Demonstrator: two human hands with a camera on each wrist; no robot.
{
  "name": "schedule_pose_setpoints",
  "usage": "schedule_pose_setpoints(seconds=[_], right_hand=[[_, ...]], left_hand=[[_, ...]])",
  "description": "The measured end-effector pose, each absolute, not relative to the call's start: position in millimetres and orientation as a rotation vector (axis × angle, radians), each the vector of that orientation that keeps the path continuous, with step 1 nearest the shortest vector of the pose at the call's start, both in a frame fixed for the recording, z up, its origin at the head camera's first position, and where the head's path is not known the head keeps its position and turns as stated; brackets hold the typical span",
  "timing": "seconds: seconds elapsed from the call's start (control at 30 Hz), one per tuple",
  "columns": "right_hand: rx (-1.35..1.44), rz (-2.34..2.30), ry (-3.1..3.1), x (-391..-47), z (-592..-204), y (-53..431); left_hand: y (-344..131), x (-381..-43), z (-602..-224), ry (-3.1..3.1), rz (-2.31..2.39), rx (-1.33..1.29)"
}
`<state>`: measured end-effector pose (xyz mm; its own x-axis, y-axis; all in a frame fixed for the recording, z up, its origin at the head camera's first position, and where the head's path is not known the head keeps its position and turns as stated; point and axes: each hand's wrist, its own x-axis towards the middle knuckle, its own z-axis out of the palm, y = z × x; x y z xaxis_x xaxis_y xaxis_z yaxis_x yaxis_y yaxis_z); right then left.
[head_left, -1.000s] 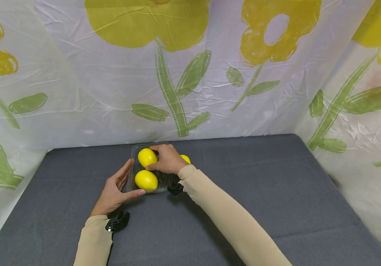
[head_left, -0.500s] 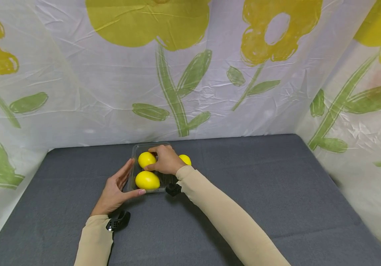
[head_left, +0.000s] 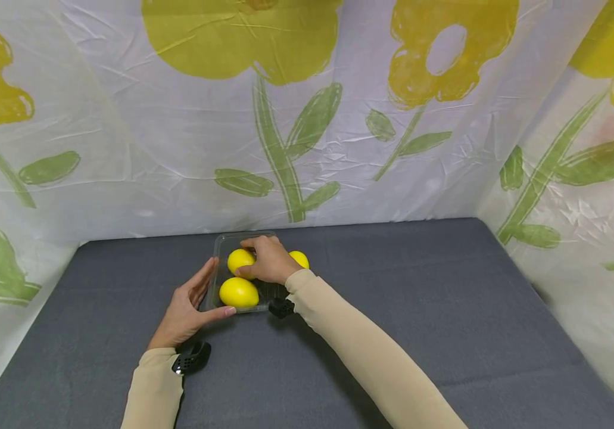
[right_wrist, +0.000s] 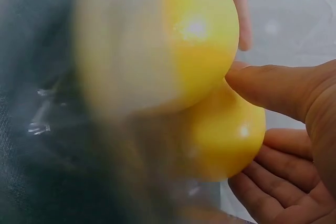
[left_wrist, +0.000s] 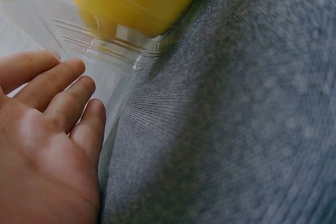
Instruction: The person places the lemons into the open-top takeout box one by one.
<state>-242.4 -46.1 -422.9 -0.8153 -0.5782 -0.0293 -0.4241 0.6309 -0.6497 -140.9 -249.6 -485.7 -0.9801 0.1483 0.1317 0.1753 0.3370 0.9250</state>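
Observation:
A clear plastic container (head_left: 226, 241) stands near the table's back edge with two yellow lemons inside. My right hand (head_left: 270, 261) reaches over it and grips the rear lemon (head_left: 239, 260) between thumb and fingers; the right wrist view shows this lemon (right_wrist: 236, 135) below the other. The front lemon (head_left: 239, 292) lies on its side by the near wall. At the container's near left corner is my left hand (head_left: 186, 310), fingers extended along the left side and thumb at the front edge. A third lemon (head_left: 299, 258) shows beyond my right wrist, partly hidden by it.
Dark grey cloth (head_left: 371, 310) covers the table. Close behind its back edge hangs a white sheet (head_left: 178, 119) printed with yellow flowers and green leaves, which continues along both sides. A black strap device (head_left: 191, 358) sits on the left wrist.
My right hand has brought the rear lemon slightly down toward the front one. The front lemon has turned a little to lie more sideways. My left hand keeps its place at the container.

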Motion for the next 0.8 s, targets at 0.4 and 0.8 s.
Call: schedule_pose_setpoints(seconds=[0.4, 0.8], right_hand=[[-0.827, -1.113, 2.571, -242, -422, -36], [-0.757, -1.374, 2.512, -233, -409, -3]], left_hand=[[-248, -140, -486, -2.547, -1.774, -0.305], [-248, -141, -486, -2.535, -1.769, -0.322]])
